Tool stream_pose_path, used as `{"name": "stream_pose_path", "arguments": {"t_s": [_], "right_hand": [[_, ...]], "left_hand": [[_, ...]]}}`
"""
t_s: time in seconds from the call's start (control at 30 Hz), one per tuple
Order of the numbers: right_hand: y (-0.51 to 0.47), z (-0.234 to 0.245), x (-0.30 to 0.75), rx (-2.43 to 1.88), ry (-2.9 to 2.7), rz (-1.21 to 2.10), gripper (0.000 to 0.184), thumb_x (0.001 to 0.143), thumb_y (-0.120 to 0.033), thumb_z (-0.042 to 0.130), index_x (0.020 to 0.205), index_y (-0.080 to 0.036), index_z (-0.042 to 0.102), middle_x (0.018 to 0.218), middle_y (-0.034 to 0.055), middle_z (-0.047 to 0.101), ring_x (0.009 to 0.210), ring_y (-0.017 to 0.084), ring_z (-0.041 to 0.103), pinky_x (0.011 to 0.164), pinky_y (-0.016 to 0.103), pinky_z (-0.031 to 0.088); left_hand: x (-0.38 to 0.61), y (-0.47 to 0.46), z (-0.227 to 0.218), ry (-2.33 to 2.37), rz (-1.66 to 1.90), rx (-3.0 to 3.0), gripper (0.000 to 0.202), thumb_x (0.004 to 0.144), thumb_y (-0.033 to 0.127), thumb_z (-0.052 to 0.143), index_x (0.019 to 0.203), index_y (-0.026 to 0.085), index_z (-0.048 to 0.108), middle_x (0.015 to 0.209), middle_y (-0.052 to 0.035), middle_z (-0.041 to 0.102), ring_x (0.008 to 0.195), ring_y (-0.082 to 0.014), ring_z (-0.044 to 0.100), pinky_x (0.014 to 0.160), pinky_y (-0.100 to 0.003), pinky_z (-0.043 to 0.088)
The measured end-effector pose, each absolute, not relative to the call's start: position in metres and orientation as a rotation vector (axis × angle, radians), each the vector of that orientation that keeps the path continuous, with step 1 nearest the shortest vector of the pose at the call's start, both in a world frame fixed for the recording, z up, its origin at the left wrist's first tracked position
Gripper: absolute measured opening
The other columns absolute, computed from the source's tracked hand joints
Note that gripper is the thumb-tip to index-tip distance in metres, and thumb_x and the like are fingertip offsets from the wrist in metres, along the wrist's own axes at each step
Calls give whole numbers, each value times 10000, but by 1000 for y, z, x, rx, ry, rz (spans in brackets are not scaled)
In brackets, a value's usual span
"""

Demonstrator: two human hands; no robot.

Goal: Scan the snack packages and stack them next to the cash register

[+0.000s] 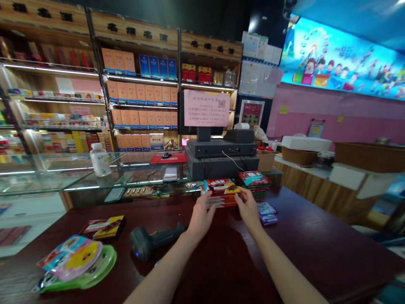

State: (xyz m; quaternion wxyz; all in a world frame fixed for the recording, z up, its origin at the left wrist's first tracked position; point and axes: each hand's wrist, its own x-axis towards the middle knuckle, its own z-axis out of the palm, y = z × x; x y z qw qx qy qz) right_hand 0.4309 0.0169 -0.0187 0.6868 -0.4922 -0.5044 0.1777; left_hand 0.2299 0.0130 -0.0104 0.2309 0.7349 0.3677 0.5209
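A stack of red snack packs, the top one with white lettering and a yellow, brown-pictured part at its right, sits at the far side of the dark red table. My left hand closes around the left end of the stack, its fingers partly blurred over the front. At the right end, my right hand has thumb and fingers pinched on the packs by the yellow part. Just right of that hand lie small purple packets. Behind them is another pile of red and green packs.
A black barcode scanner lies left of my forearms. Further left are a red-and-yellow pack and colourful carded fans. Beyond the table stand a cash register, a glass counter with a white bottle, and stocked shelves.
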Motion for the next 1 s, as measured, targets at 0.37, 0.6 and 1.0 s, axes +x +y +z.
{"name": "stream_pose_path", "arguments": {"t_s": [0.37, 0.6, 1.0], "right_hand": [[49, -14, 447, -1379, -1305, 115, 399, 811, -369, 562, 1161, -197, 646, 1149, 124, 715, 1123, 291, 641, 1027, 500, 471], [55, -18, 450, -1416, -1364, -74, 376, 824, -351, 580, 1160, -235, 703, 1306, 99, 658, 1243, 321, 543, 1111, 541, 387], [68, -28, 453, -1412, -1418, -17, 461, 839, -431, 607, 1241, -218, 677, 1383, 132, 590, 1315, 356, 481, 1160, 568, 314]], "left_hand": [[241, 52, 2, 1295, 1353, 2186, 450, 819, 183, 618, 1269, 185, 616, 1284, -139, 673, 1229, -295, 588, 1053, -514, 451], [246, 58, -3, 1351, 1416, 2252, 459, 809, 203, 631, 1267, 223, 631, 1294, -104, 677, 1271, -303, 543, 1093, -529, 406], [247, 61, -12, 1457, 1399, 2340, 461, 837, 287, 641, 1285, 179, 624, 1488, -176, 464, 1352, -346, 451, 1119, -540, 371]]}}
